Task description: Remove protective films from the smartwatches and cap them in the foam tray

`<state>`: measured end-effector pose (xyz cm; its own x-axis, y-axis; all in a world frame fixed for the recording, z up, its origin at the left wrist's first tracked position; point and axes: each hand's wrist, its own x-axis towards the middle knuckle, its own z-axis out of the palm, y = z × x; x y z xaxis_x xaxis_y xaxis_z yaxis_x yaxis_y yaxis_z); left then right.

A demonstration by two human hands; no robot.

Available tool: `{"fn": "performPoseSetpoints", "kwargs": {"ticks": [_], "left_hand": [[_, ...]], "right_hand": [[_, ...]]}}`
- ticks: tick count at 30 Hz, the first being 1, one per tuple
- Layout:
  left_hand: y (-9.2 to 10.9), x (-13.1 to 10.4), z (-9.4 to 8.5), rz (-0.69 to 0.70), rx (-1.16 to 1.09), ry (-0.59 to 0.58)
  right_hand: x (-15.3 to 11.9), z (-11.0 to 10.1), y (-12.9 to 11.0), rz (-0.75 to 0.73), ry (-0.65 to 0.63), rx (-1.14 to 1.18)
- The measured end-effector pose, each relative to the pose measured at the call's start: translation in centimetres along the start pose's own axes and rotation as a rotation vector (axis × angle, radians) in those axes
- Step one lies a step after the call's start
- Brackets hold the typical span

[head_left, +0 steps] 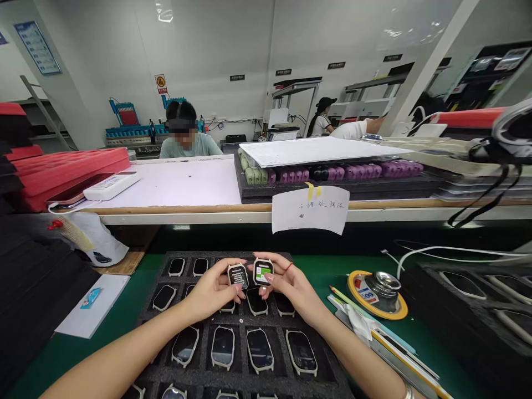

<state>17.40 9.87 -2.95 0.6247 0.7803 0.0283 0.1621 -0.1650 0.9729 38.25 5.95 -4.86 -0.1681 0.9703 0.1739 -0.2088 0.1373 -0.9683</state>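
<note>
My left hand [216, 289] grips a watch case [238, 276] whose lit screen shows white text on black. Beside it, my right hand [286, 285] holds a second watch case [262, 271] with a green and white screen, the thumb on its lower right edge. The two watches are close together, faces up towards the camera. Beneath both hands lies a black foam tray [241, 335] with rows of light-framed watches, their screens dark, such as one watch [260, 349] near the middle.
Right of the tray are a round tin on a yellow ring [377, 295], pens and tools. A second foam tray [469, 310] stands far right. A shelf [187, 213] crosses ahead, with a paper note [310, 210] hanging from it. Beyond it sits a person [187, 141].
</note>
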Motion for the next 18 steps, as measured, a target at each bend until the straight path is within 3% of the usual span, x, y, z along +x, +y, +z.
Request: {"fn": "performPoseSetpoints", "kwargs": {"ticks": [4, 7, 13, 16, 18], "left_hand": [[0.2, 0.2, 0.3, 0.063, 0.247, 0.036], [0.2, 1.7, 0.3, 0.14, 0.421, 0.044], [-0.4, 5.3, 0.7, 0.212, 0.676, 0.004], [0.4, 5.1, -0.1, 0.201, 0.779, -0.015], [1.4, 4.4, -1.5, 0.164, 0.853, -0.004]], "right_hand": [[-0.1, -2.2, 0.1, -0.087, 0.015, -0.417], [0.2, -4.1, 0.1, -0.127, 0.054, -0.76], [1.0, -6.1, -0.6, -0.164, -0.013, -0.974], [1.0, -5.8, -1.2, -0.165, -0.046, -1.035], [1.2, -4.8, -1.6, -0.173, -0.058, -1.067]]}}
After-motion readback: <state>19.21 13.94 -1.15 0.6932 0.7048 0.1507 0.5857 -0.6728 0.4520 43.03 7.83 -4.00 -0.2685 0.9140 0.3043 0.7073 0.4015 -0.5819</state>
